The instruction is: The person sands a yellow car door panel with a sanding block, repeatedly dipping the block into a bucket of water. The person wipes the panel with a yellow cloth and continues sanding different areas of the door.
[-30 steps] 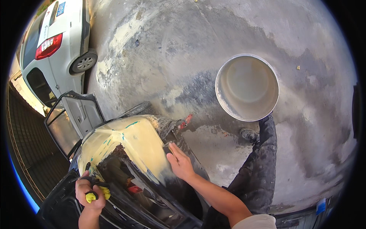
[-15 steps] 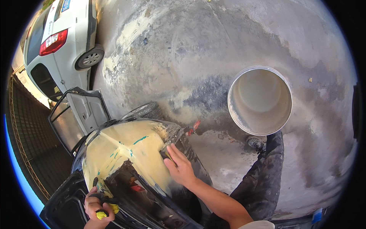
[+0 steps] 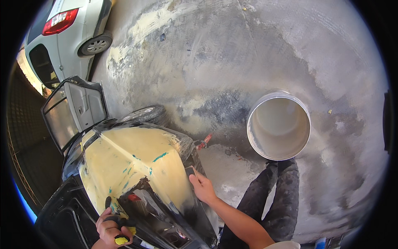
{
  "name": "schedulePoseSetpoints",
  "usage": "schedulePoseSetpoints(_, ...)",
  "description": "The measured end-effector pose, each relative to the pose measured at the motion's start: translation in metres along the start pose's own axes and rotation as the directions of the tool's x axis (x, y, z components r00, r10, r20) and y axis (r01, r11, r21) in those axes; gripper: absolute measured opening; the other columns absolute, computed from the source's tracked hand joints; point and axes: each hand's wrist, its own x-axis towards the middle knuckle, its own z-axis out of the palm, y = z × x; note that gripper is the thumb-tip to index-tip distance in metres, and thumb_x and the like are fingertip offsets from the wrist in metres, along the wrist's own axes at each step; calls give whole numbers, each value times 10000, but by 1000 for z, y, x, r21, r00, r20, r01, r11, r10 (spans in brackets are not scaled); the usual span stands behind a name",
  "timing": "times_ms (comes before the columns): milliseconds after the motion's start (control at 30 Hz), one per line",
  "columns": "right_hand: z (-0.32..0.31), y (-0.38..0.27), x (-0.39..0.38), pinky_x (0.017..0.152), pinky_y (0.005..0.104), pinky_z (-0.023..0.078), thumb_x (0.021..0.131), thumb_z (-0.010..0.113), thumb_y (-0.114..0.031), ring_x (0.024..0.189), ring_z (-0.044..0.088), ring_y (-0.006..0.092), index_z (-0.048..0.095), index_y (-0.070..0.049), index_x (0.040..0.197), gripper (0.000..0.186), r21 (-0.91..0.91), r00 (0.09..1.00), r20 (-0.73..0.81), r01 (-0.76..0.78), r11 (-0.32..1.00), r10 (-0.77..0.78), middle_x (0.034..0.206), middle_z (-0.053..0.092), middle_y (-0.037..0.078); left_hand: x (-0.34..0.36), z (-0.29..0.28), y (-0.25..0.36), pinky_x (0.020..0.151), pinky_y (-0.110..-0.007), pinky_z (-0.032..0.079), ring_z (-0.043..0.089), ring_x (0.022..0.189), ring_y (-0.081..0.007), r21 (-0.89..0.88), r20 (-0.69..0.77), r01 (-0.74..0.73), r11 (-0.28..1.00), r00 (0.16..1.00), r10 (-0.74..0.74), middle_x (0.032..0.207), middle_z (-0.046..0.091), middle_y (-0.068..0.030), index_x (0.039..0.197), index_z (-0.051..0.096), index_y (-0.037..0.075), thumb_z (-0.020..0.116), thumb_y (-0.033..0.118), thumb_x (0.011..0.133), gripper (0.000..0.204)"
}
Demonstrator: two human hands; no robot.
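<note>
A car's rear body panel (image 3: 128,145) is coated in pale yellow filler, with small teal streaks and a ridge across it. My right hand (image 3: 203,189) is closed on a small dark flat block (image 3: 190,171), pressed to the panel's right edge where the yellow meets black paint. At the lower left, my left hand (image 3: 108,229) wraps round a black-and-yellow handled tool (image 3: 121,239) beside the panel's near left corner. Most of that tool is hidden by my fingers. Between my hands lies a dark lamp opening (image 3: 143,195) with torn edges and something red inside.
A large round bucket (image 3: 278,159) with cloudy liquid stands on the stained concrete floor (image 3: 232,54), just beyond my legs (image 3: 286,182). The car's open door (image 3: 93,103) sticks out at the left, near its wheel (image 3: 145,114). A white car (image 3: 68,47) is parked farther back.
My right hand and the block have shifted slightly right and down, to the panel's outer edge. My left hand keeps its grip. The view has tilted, and both my legs now show.
</note>
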Motion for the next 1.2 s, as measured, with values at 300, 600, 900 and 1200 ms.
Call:
schedulePoseSetpoints(300,-77,15,-21,898,351,498,967,538,-417,979,673,299,568,-178,1394,490,-403,909,119,-323,857,399,1085,712,138,5,8,7,867,-511,568,658,809,-372,116,-126,77,990,990,-62,740,500,-85,787,435,78,679,45,708,259)
schedulePoseSetpoints(600,-197,-35,-38,871,349,509,930,602,-375,972,684,274,582,-111,1373,517,-333,899,-10,-415,847,437,1149,687,174,125,117,65,1033,-533,455,605,1101,-336,172,174,152,973,968,-182,1011,606,-75,952,622,110,778,44,579,409)
schedulePoseSetpoints(900,-265,-52,-61,892,336,498,913,644,-335,1018,669,274,602,-62,1342,510,-341,888,-133,-458,821,441,1168,678,191,115,267,48,788,-391,534,650,786,-266,144,669,2,990,737,-99,762,613,-55,723,628,119,665,155,743,56)
schedulePoseSetpoints(1200,-286,-46,-57,774,278,494,909,687,-313,835,625,132,594,-68,1363,524,-273,879,-146,-477,835,455,980,690,77,-17,354,118,753,-443,556,680,861,-312,227,859,362,904,363,-361,899,674,-119,850,678,74,655,108,746,111)
